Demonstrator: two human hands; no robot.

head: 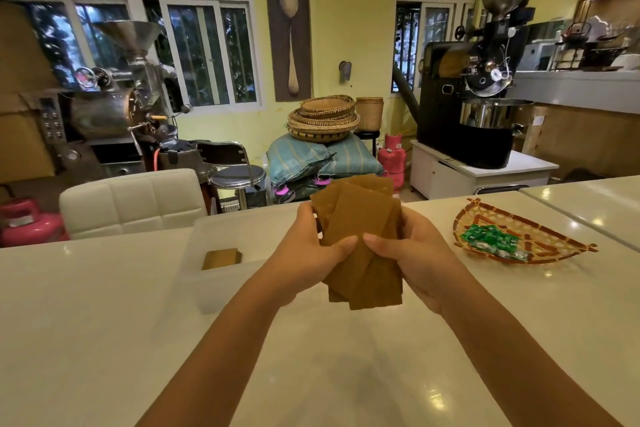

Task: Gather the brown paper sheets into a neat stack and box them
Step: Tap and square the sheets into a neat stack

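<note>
A bundle of flat, matte brown sheets is held above the glossy white table, clamped between 2 hands. The left hand is closed on the bundle's left edge and the right hand on its right edge, thumbs pressed on the front. The sheets are rectangular and fanned unevenly, corners sticking out; their number cannot be counted. 1 translucent plastic box is seen to the left, with 1 small neat brown stack inside. 1 woven tray of green packets lies to the right.
</note>
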